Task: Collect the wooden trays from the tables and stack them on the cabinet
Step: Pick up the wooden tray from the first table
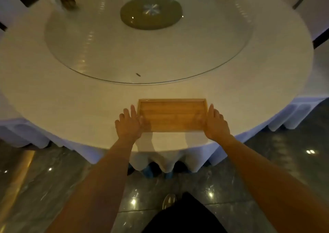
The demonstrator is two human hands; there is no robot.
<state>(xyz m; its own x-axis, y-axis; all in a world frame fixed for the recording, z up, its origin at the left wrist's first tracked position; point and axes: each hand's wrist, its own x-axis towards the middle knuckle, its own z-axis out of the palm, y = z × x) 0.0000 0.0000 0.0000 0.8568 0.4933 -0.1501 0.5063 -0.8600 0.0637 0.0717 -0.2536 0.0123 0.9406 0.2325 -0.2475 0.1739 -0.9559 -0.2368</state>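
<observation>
One empty rectangular wooden tray [171, 114] lies near the front edge of a round table covered in white cloth [71, 108]. My left hand [129, 124] is at the tray's left end, fingers stretched along its outside and thumb over the near-left corner. At the right end, my right hand [216, 124] holds it the same way, thumb resting inside the rim. The tray is level, at or just above the cloth. No cabinet is in view.
A large glass turntable [147, 37] with a dark round centre fills the middle of the table. A small dark holder [68, 2] stands at the back left. White-covered chairs edge the top corners. Glossy dark tiled floor [53, 188] lies under me.
</observation>
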